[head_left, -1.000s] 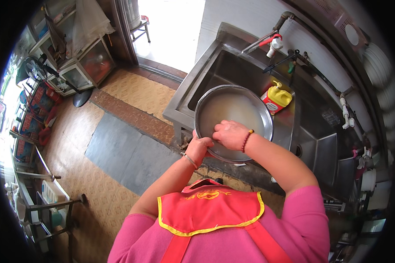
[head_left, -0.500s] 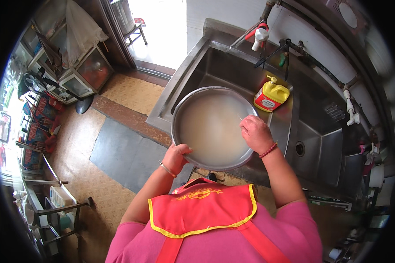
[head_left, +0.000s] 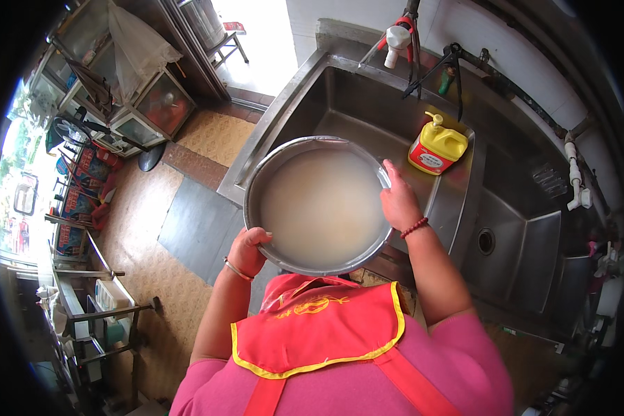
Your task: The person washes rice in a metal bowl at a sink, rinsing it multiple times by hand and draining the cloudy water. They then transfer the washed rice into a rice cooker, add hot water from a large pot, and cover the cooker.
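A large round metal basin (head_left: 254,186) is held level in front of my body, close to the red apron. Cloudy, off-white water (head_left: 320,208) fills much of it. My left hand (head_left: 248,251) grips the lower left rim, with the thumb over the edge and the other fingers hidden below. On the opposite side my right hand (head_left: 400,201) clasps the rim, thumb pointing up along it; its fingers are out of sight underneath. The basin's far part overlaps the near edge of a steel sink (head_left: 367,118).
A yellow pump bottle (head_left: 437,145) stands on the sink's right part, beside a second bowl with a drain (head_left: 486,240). A white tap (head_left: 396,43) and a black stand (head_left: 451,76) are at the back wall. Shelving (head_left: 90,326) stands left; a doorway is far left of the sink.
My right hand has shifted from above the water at the rim to a grip on the basin's outer side. The basin has come slightly left and closer to me.
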Demonstrator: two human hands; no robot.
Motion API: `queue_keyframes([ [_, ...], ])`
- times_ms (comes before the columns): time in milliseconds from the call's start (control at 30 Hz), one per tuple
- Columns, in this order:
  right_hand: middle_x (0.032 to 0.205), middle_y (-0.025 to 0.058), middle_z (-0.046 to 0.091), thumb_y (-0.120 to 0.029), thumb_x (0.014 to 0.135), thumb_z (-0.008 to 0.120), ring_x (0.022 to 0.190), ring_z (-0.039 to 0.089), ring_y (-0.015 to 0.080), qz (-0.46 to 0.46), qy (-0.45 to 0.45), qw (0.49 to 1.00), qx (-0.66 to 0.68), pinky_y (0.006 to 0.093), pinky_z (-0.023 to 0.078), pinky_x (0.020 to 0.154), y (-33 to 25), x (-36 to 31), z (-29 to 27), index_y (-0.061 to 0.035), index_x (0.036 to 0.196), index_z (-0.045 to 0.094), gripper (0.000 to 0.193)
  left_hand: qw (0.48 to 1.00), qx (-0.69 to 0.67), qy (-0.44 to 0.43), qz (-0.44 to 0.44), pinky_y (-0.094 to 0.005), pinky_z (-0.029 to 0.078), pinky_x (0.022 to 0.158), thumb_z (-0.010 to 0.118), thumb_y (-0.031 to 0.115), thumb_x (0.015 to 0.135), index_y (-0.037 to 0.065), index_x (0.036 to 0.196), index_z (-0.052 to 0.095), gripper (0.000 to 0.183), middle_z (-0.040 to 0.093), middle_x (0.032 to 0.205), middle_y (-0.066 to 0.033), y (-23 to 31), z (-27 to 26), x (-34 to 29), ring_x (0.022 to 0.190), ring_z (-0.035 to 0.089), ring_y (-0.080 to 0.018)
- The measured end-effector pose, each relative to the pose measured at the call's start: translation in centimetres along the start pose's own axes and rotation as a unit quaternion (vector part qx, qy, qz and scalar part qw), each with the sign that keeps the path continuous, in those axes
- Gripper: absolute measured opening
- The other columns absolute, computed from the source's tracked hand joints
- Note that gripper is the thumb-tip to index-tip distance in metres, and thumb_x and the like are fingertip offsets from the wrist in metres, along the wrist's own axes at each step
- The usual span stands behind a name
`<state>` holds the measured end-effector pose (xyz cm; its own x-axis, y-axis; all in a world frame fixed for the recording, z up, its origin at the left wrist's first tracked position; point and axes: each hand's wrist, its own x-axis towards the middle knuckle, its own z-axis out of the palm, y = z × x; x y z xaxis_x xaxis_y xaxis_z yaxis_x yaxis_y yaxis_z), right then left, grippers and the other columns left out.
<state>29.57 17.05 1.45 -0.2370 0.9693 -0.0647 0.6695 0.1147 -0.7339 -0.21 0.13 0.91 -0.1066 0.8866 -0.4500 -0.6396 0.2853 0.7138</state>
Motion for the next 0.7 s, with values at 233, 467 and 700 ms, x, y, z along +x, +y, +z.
queue_keyframes([
  [233,0.117,0.0286,0.06,0.001,0.084,0.047,0.107,0.06,0.0422,0.021,-0.013,0.999,0.024,0.0443,0.048,0.093,0.3,0.6,0.2,-0.0078,0.143,0.039,0.06,0.999,0.013,0.052,-0.01,-0.0335,0.05,0.068,0.055,0.001,0.076,-0.003,0.083,0.061,0.011,0.063,0.078,-0.0083,0.9,1.2,0.5,0.07,0.062,-0.0213],
  [467,0.115,0.0281,0.062,0.0,0.083,0.048,0.105,0.061,0.0408,-0.001,-0.008,1.0,0.013,0.0427,0.049,0.092,0.7,0.9,0.3,-0.0074,0.142,0.041,0.06,0.996,0.024,0.082,-0.029,-0.0337,0.049,0.062,0.057,-0.001,0.075,0.003,0.079,0.055,0.006,0.056,0.074,-0.0047,1.6,2.1,0.7,0.064,0.056,-0.0184],
  [700,0.12,0.0279,0.061,0.003,0.083,0.046,0.113,0.06,0.0356,0.037,-0.042,0.998,0.04,0.0368,0.046,0.097,1.2,1.5,0.6,-0.0021,0.141,0.043,0.058,0.993,0.057,0.096,-0.041,-0.0368,0.052,0.063,0.057,0.0,0.076,0.0,0.084,0.057,0.007,0.057,0.075,-0.0067,2.3,2.5,0.5,0.066,0.06,-0.0212],
])
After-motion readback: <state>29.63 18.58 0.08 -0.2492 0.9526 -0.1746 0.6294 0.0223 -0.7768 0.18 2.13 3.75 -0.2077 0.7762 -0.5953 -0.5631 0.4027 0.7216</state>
